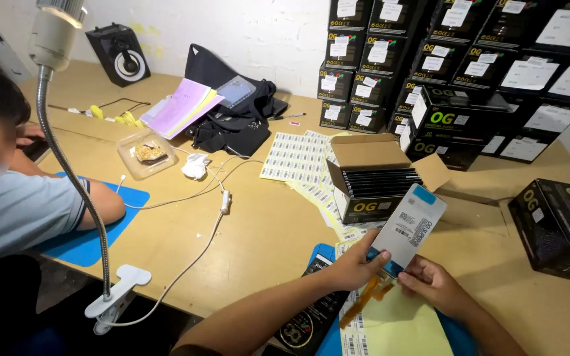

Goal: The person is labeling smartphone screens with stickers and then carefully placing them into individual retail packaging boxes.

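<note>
My left hand [353, 265] grips the lower edge of a flat phone screen part [409, 229] with a blue-and-white label on its back and an orange flex cable [363, 301] hanging below. My right hand [430, 283] sits just right of that lower edge, fingers curled near the cable and touching the part. Right behind the part stands an open cardboard box [372, 175] filled with several dark flat parts on edge. Under my hands lie a yellow sheet [404, 329] and a blue mat [324, 254].
Sticker sheets [295, 157] lie left of the open box. Stacked black boxes [470, 72] fill the back right; one black box [562, 227] sits at far right. A seated person [8, 198] is at left, with a clamp lamp [110, 296], white cable [222, 201], black bag [232, 109].
</note>
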